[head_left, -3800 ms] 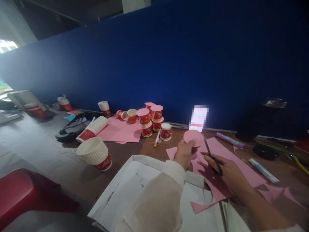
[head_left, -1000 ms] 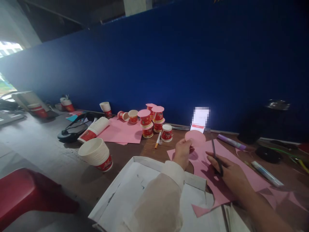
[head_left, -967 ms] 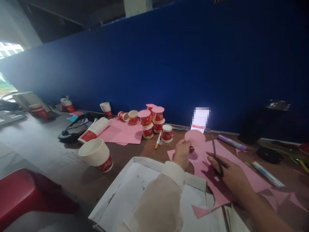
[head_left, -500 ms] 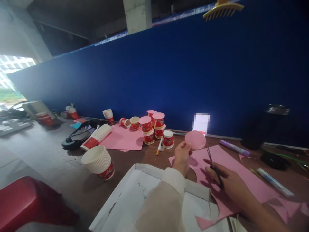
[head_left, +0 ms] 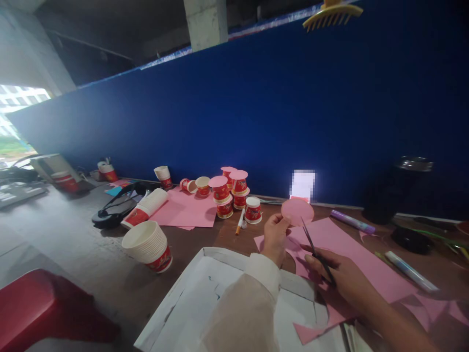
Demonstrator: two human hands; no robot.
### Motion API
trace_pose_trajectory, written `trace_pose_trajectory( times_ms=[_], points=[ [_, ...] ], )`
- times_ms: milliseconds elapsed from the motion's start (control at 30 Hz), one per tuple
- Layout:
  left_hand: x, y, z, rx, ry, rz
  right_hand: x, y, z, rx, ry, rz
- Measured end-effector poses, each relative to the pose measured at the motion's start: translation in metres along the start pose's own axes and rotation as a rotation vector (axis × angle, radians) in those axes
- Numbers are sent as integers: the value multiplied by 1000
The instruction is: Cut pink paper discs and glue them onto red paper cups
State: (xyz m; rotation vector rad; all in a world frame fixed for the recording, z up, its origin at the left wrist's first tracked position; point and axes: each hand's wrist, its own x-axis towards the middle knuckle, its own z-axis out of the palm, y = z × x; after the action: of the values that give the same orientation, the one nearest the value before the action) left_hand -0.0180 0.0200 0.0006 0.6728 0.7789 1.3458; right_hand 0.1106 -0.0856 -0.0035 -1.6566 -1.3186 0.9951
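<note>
Between the thumb and fingers of my left hand (head_left: 275, 235) is a round pink paper disc (head_left: 297, 212), held up above the table by its lower left edge. My right hand (head_left: 339, 274) grips dark scissors (head_left: 318, 258), their blades pointing up and left at the disc's lower right edge. Whether the blades touch the paper I cannot tell. A large pink paper sheet (head_left: 351, 254) with cut-out curves lies beneath both hands. Under my left forearm is a white shallow box (head_left: 190, 293). Red paper cups topped with pink discs (head_left: 219, 188) are stacked left of my hands.
A nested stack of paper cups (head_left: 148, 244) stands at the left, with more pink sheets (head_left: 190, 208) behind. A glue stick (head_left: 240, 222) lies near an upside-down cup (head_left: 252, 210). A purple tube (head_left: 352, 222) and a clear tube (head_left: 412, 271) lie right. The blue partition (head_left: 220, 112) rises behind.
My right hand has moved a little left, bringing the scissors from beside the disc to over its lower right edge. The left hand still holds the disc, and the view has shifted slightly.
</note>
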Motion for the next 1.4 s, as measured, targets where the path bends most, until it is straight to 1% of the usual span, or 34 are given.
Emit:
trace_pose_trajectory(
  times_ms=[333,600,800,1100,1400],
  points=[
    [-2,-5,-1,68,-22,-6,0,-4,-5,-19,35,-6],
    [-4,-5,0,67,-38,-11,2,-2,-6,-77,26,1],
    [-5,-4,0,64,-48,-27,6,2,-9,-147,74,-61],
    [-4,-2,1,64,-44,-45,7,4,-12,-175,44,-19],
    [-3,-3,1,87,-24,-71,7,5,-12,-179,49,-44]
  ],
)
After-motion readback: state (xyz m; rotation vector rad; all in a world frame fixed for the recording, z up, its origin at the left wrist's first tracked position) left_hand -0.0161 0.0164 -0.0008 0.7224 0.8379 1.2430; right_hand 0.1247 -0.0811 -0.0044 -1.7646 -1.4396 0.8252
